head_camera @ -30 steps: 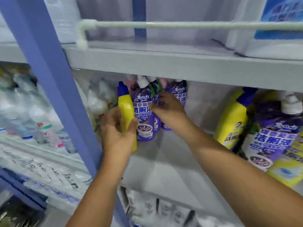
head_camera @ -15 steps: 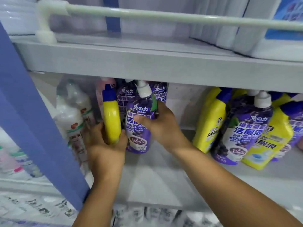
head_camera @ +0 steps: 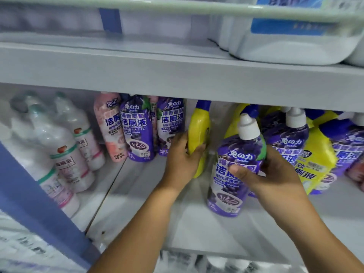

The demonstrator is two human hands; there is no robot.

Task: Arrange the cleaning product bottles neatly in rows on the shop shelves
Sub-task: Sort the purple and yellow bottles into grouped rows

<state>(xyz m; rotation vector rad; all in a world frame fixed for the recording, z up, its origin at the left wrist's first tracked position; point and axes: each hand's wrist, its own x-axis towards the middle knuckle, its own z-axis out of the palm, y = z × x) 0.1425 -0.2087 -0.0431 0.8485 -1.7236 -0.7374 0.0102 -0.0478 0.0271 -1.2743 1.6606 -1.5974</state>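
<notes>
Two bottles are in my hands at the middle shelf [head_camera: 177,223].
Head view: my left hand [head_camera: 182,160] has its fingers curled round a yellow bottle [head_camera: 199,133] with a blue cap, held upright beside three purple and pink bottles at the back; my right hand [head_camera: 275,174] grips a purple toilet-cleaner bottle [head_camera: 234,170] with a white cap, just in front of the mixed yellow and purple bottles on the right.

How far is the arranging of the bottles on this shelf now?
Done: pink and purple bottles stand together at the back left. In hand: the left hand grips a yellow bottle, the right hand a purple bottle. Left: the leaning mixed bottles on the right.
</notes>
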